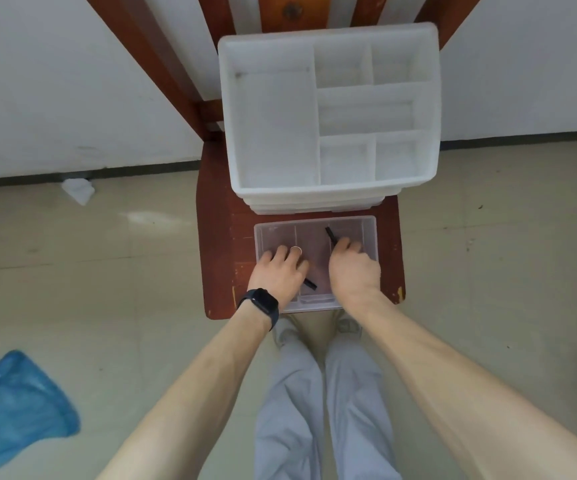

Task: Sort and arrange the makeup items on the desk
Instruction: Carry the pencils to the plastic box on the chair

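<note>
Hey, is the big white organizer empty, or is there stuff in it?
Empty: every compartment of the white organizer shows only bare white floor.

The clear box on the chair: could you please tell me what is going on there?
A person stands over a wooden chair with both hands in the clear divided box. The right hand pinches a black pencil. The left hand is curled round another dark stick. The white organizer stands behind the box on the seat.
</note>
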`<action>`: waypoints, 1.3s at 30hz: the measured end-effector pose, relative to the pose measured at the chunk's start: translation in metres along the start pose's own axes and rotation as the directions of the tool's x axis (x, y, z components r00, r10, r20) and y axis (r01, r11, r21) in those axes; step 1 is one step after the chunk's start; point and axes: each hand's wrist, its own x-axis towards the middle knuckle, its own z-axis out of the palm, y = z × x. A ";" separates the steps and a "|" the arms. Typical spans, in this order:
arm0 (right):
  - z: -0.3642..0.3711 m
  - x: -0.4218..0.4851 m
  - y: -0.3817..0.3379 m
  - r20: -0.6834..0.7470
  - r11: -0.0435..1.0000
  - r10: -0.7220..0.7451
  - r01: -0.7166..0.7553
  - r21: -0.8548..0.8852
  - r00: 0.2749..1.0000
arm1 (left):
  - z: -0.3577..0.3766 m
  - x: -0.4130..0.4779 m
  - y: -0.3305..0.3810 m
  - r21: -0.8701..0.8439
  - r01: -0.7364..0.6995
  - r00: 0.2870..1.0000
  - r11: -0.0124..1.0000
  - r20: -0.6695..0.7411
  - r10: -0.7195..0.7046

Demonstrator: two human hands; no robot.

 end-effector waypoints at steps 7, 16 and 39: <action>-0.016 -0.015 0.014 0.042 0.920 0.000 -0.016 0.391 0.999 | -0.019 0.003 -0.005 -0.368 0.209 0.977 0.906 0.050 -0.205; -0.019 -0.063 0.033 0.090 0.537 0.057 -0.107 0.837 0.994 | -0.045 -0.031 0.012 -0.880 0.473 0.695 -0.042 0.401 -0.596; 0.067 0.005 0.109 -0.092 0.634 0.316 -0.138 0.761 0.944 | 0.036 -0.055 -0.038 -0.713 0.696 0.515 0.078 0.421 -0.747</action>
